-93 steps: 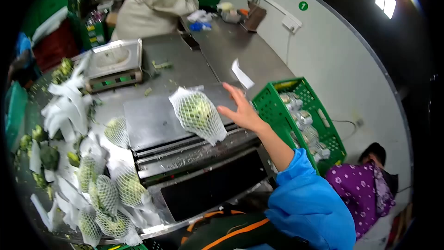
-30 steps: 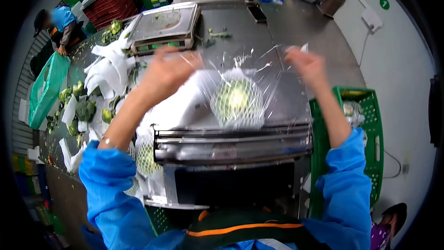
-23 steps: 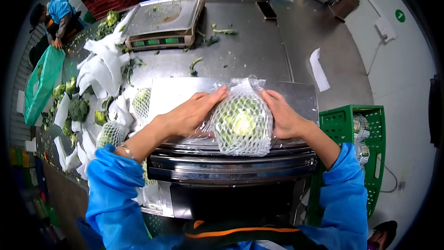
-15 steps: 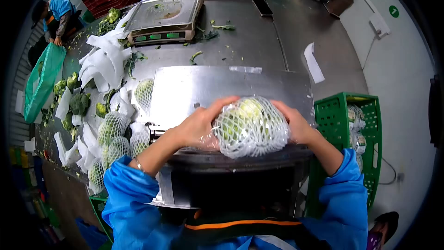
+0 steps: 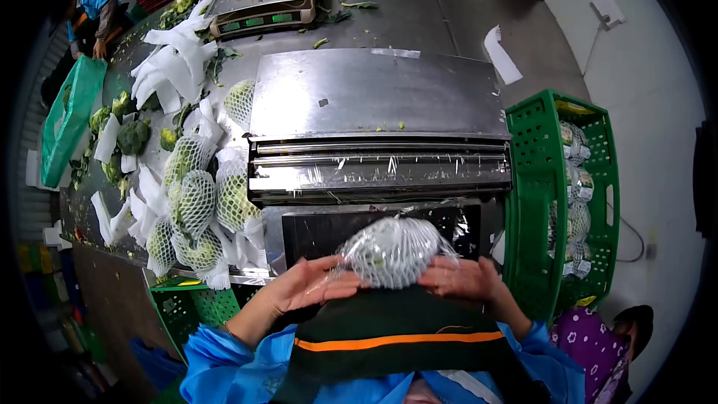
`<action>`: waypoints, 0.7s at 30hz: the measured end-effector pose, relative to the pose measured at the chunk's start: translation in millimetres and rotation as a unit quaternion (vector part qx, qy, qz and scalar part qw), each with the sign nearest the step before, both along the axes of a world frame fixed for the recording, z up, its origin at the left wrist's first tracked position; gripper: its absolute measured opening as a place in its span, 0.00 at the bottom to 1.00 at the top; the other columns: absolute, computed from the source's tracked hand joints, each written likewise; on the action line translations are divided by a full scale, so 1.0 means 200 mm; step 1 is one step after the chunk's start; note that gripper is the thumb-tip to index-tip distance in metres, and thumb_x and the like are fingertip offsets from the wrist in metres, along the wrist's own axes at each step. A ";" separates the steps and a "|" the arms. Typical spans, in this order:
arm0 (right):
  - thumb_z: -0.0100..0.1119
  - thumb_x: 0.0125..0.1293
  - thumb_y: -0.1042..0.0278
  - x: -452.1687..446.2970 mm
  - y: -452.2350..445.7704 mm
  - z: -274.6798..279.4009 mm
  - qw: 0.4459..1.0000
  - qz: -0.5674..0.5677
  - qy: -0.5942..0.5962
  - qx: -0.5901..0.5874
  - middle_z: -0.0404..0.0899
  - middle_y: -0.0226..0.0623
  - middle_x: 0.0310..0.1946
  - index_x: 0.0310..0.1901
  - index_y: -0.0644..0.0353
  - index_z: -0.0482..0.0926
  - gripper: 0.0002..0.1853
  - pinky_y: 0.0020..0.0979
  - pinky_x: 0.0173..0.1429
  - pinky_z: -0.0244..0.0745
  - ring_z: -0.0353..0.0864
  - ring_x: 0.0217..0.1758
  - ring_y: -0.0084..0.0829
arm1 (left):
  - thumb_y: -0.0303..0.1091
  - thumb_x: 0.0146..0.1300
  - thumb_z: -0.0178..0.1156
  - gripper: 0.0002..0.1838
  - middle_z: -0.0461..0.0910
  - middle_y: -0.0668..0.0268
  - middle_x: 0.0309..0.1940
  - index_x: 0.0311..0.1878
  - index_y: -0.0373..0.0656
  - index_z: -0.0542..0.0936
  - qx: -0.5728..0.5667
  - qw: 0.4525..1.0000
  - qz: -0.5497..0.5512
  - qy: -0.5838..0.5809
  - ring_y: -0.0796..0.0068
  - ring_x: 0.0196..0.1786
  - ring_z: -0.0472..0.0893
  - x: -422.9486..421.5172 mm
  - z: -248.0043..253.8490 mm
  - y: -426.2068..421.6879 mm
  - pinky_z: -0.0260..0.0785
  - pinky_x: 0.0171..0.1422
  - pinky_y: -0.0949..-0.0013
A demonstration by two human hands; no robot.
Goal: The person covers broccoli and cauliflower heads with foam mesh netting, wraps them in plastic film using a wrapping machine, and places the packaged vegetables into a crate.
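A pale cauliflower (image 5: 393, 254) in white foam netting and clear, shiny film is held low, close to my apron. My left hand (image 5: 318, 283) supports its left side, fingers stretched toward it and against the film. On the opposite side my right hand (image 5: 462, 278) presses the film's edge, fingers also fairly straight. The fingertips are partly hidden under the cauliflower. Behind it lies a dark flat plate (image 5: 310, 233). Beyond that is a steel film-wrapping machine (image 5: 381, 93) with rollers and scraps of film along its front.
Several netted heads (image 5: 198, 206) and white foam sleeves (image 5: 172, 63) lie on the left. A scale (image 5: 262, 0) stands at the back. At right, a green crate (image 5: 557, 254) holds wrapped packs. A co-worker (image 5: 97, 7) handles a green bag (image 5: 71, 120); another person (image 5: 591, 348) is lower right.
Both hands have brought the cauliflower down and toward my body, off the machine's front. The machine's rollers and the dark plate have come into view. The film now looks gathered at the sides.
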State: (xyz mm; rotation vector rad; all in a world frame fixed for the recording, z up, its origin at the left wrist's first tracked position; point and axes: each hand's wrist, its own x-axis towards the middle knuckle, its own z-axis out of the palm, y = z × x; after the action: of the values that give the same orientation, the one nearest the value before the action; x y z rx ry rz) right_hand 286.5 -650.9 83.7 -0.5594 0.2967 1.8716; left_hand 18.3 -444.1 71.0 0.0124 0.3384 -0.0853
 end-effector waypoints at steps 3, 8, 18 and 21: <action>0.47 0.66 0.71 -0.13 0.06 0.04 0.854 0.033 -0.519 -0.035 0.75 0.48 0.46 0.54 0.71 0.66 0.17 0.26 0.40 0.77 0.77 0.48 0.33 | 0.37 0.67 0.45 0.22 0.73 0.52 0.50 0.59 0.32 0.62 0.350 0.924 -0.064 0.143 0.64 0.52 0.75 0.05 0.03 -0.02 0.71 0.53 0.70; 0.42 0.69 0.66 -0.25 0.13 -0.06 0.879 -0.215 -0.415 -0.096 0.62 0.26 0.14 0.37 0.66 0.70 0.11 0.18 0.15 0.54 0.58 0.13 0.15 | 0.40 0.69 0.42 0.18 0.75 0.64 0.19 0.36 0.34 0.74 0.672 0.664 0.061 0.321 0.79 0.20 0.76 0.06 0.05 -0.01 0.68 0.22 0.78; 0.45 0.66 0.65 -0.48 -0.20 -0.51 0.853 -0.145 -0.324 -0.384 0.63 0.25 0.13 0.30 0.60 0.72 0.10 0.23 0.16 0.57 0.61 0.13 0.19 | 0.41 0.66 0.48 0.15 0.64 0.75 0.09 0.28 0.42 0.75 0.294 0.817 0.000 0.496 0.87 0.07 0.58 -0.34 -0.45 -0.45 0.49 0.10 0.81; 0.58 0.54 0.65 -0.61 -0.23 -0.86 0.771 0.126 -0.622 -0.054 0.75 0.45 0.42 0.45 0.65 0.73 0.19 0.37 0.54 0.66 0.72 0.47 0.36 | 0.39 0.66 0.47 0.15 0.70 0.69 0.17 0.28 0.41 0.76 0.519 0.782 -0.084 0.335 0.81 0.16 0.67 -0.09 -0.60 -0.49 0.58 0.20 0.77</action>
State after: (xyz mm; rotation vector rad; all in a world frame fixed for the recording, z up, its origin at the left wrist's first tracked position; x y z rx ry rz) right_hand 164.4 -697.9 -87.9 -1.8288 -0.5920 1.3347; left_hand 0.2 -542.5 -48.5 1.1465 1.0729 -0.0676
